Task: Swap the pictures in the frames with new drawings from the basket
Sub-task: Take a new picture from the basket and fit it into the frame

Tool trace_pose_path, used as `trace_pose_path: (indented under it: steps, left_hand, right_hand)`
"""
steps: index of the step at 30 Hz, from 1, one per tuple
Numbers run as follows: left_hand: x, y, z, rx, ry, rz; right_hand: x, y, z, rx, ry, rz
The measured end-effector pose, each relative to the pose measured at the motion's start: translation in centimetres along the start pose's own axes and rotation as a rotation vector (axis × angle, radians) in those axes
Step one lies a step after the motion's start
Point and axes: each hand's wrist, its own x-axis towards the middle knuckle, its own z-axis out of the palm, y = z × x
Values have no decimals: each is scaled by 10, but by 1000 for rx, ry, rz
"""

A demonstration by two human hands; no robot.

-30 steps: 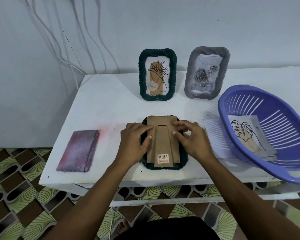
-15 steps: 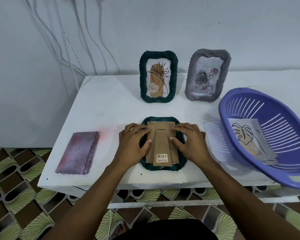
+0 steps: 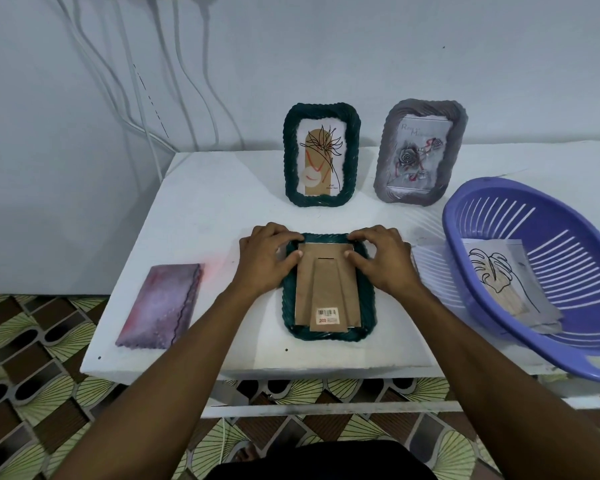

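Centre frame, close in: a face-down green frame (image 3: 326,336) lies flat on the white table (image 3: 205,209), its cardboard back (image 3: 326,282) up, barcode sticker at the near end. The left hand (image 3: 267,258) and right hand (image 3: 381,261) grip its far corners, fingers curled over the rim, thumbs pressed onto the cardboard. Left lies a purple cloth (image 3: 160,306). Right, the blue basket (image 3: 499,209) holds a leaf drawing (image 3: 492,271). Upper centre, a standing green frame (image 3: 321,154) and a grey frame (image 3: 420,154) stand upright.
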Motion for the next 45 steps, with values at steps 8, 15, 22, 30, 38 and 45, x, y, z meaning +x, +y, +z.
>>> trace_pose_path:
  steps: [8, 15, 22, 30, 38, 45]
  left_hand:
    - [-3, -6, 6, 25, 41, 49]
    - [-20, 3, -3, -93, 37, -13]
    - [-95, 2, -22, -178, -165, 98]
    - [-102, 3, -20, -179, -132, 93]
    - [-100, -1, -22, -21, -62, 145]
    - [-94, -8, -23, 14, 37, 105]
  right_hand:
    - [0, 6, 4, 33, 24, -47]
    - [-11, 8, -5, 104, -15, -34]
    - [-85, 14, -28, 74, -160, -155]
    - [-93, 13, -19, -54, -171, -222]
    - [-83, 1, 4, -78, -54, -248]
    - [-76, -15, 20, -99, 5, -216]
